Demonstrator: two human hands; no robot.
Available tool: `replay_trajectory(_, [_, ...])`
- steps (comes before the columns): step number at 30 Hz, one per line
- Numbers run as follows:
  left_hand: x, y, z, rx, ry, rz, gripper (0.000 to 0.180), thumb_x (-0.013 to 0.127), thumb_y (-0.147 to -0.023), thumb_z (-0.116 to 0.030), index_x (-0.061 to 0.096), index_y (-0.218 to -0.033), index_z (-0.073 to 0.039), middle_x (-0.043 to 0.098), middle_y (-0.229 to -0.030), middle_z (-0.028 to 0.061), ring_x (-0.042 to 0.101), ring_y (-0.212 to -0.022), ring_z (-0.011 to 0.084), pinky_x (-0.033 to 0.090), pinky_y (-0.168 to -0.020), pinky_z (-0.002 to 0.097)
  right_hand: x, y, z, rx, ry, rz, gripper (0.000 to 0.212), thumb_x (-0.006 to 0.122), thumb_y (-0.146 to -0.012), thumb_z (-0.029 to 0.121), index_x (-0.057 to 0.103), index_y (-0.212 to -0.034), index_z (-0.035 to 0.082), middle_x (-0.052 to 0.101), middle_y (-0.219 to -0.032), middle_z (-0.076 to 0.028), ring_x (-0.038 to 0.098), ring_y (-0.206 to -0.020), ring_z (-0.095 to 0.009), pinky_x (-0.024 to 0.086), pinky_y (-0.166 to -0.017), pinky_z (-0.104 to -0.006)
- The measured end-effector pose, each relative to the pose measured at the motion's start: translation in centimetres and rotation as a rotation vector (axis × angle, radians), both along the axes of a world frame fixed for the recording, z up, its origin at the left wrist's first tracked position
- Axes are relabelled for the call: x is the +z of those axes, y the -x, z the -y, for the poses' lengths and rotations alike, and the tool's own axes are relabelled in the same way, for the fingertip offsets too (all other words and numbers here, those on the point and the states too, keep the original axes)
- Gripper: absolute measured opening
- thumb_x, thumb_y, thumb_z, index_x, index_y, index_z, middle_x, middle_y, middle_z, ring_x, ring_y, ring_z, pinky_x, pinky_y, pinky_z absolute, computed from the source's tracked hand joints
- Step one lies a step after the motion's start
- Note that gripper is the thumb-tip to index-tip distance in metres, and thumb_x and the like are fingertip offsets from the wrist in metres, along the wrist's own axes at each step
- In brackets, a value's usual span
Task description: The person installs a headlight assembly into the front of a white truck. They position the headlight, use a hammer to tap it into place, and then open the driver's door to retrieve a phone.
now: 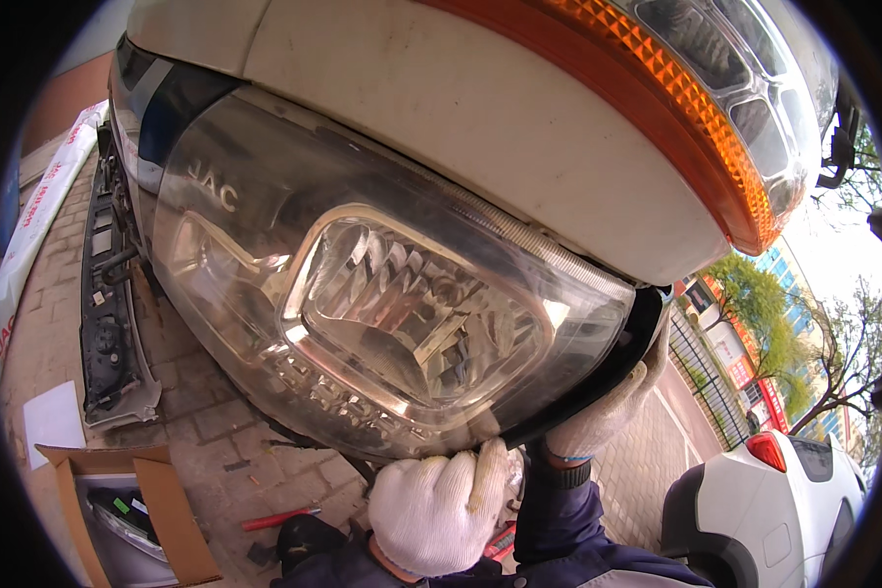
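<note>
A large headlight with a clear, dusty lens fills the middle of the view, set in the pale front of a vehicle. At its lower edge is my left hand in a white knit glove, fingers curled closed; what they hold is hidden. My right hand, gloved too, reaches up along the headlight's right side. Its fingers are stretched out against the black side edge, with their tips partly out of sight behind it. A dark band circles the right wrist.
An orange and clear lamp sits above the pale body panel. On the paving lie a long black trim piece, a white wrapped strip, an open cardboard box with a part inside, and a red-handled tool. A white car stands right.
</note>
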State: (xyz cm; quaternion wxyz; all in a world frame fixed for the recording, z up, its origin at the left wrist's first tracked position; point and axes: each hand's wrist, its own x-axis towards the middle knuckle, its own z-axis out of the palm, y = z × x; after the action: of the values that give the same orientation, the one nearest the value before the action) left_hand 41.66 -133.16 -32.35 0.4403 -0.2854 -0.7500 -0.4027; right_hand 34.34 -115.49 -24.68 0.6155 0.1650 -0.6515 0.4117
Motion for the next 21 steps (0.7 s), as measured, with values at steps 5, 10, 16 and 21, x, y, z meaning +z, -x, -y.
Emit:
replay_trajectory(5, [0.3, 0.1, -0.3, 0.03, -0.022, -0.013, 0.04, 0.08, -0.081, -0.012, 0.074, -0.119, 0.0, 0.063, -0.081, 0.0026, 0.063, -0.069, 0.0254, 0.044, -0.06, 0.0427, 0.0, 0.0, 0.7, -0.064, -0.023, -0.005, 0.076, 0.045, -0.114, 0.057, 0.038, -0.164, -0.001, 0.05, -0.161, -0.016, 0.051, -0.145, -0.026, 0.037, -0.124, -0.042])
replay_trajectory(10, [1.1, 0.7, -0.7, 0.081, -0.158, -0.103, 0.026, 0.079, -0.092, -0.024, 0.076, -0.11, -0.005, 0.058, -0.078, 0.0012, 0.058, -0.062, 0.0221, 0.042, -0.054, 0.0409, 0.1, -0.2, 1.0, -0.086, -0.01, 0.018, 0.074, 0.041, -0.116, 0.054, 0.038, -0.163, -0.002, 0.048, -0.162, -0.017, 0.049, -0.148, -0.027, 0.036, -0.125, -0.0425])
replay_trajectory(16, [2.3, -0.7, -0.4, 0.108, -0.082, 0.109, 0.022, 0.087, -0.085, -0.021, 0.075, -0.1, -0.012, 0.055, -0.077, 0.0003, 0.059, -0.068, 0.0249, 0.043, -0.061, 0.0431, -0.3, -0.3, 1.5, -0.089, 0.028, 0.021, 0.064, 0.037, -0.118, 0.046, 0.041, -0.162, -0.001, 0.049, -0.161, -0.016, 0.049, -0.147, -0.026, 0.036, -0.125, -0.0417])
replay_trajectory(21, [2.6, -0.6, 0.0, 0.091, -0.085, 0.139, 0.018, 0.086, -0.085, -0.024, 0.073, -0.092, -0.015, 0.052, -0.074, 0.0001, 0.058, -0.067, 0.0254, 0.042, -0.06, 0.0432, -0.4, -0.6, 2.2, -0.15, 0.043, 0.019, 0.058, 0.036, -0.119, 0.042, 0.043, -0.16, 0.0, 0.051, -0.159, -0.015, 0.05, -0.145, -0.024, 0.036, -0.124, -0.0409])
